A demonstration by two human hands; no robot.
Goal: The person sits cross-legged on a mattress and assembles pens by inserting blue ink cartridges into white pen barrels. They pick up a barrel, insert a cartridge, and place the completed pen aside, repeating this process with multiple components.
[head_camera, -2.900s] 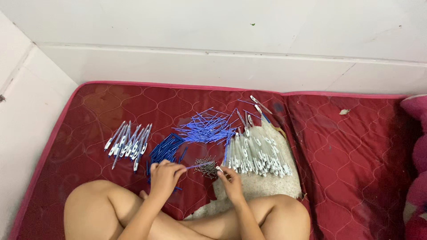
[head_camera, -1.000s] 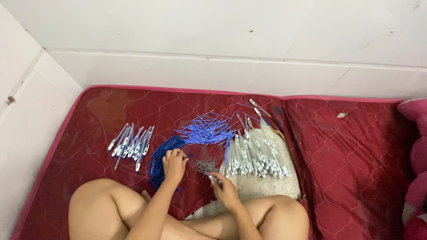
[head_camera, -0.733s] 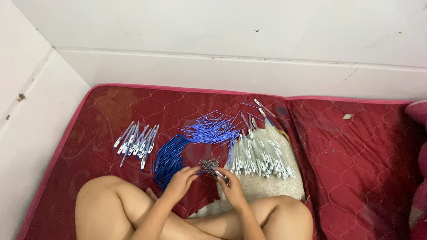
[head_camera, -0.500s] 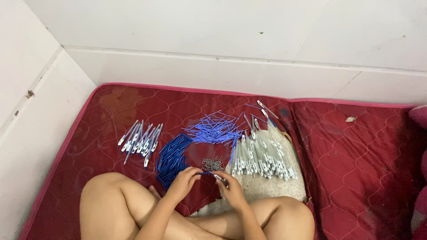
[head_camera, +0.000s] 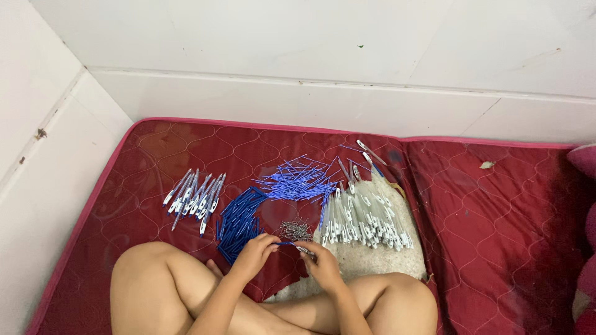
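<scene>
Head view showed us cross-legged on a red mat (head_camera: 484, 248), both hands met just in front of our knees. Our left hand (head_camera: 253, 253) was pinched shut on the end of a thin blue refill (head_camera: 287, 243), and our right hand (head_camera: 323, 263) was closed around a pen barrel (head_camera: 305, 250), the two parts meeting tip to tip between the hands. Whether a spring was already on the refill was too small to tell. The spring pile (head_camera: 295, 230) lay just beyond our fingers, the blue tubes (head_camera: 239, 220) to its left, loose refills (head_camera: 298, 182) further back, the white barrels (head_camera: 363, 220) on a pale cloth (head_camera: 366, 260) to the right, and a small row of finished pens (head_camera: 194, 197) well off to the left. To do this joining well, we judged, the refill needed to stay in line with the barrel's bore, held near its end so it would not bow, and pressed gently rather than forced. Working low, over the mat, seemed wise, since a dropped spring could vanish into the quilting.
</scene>
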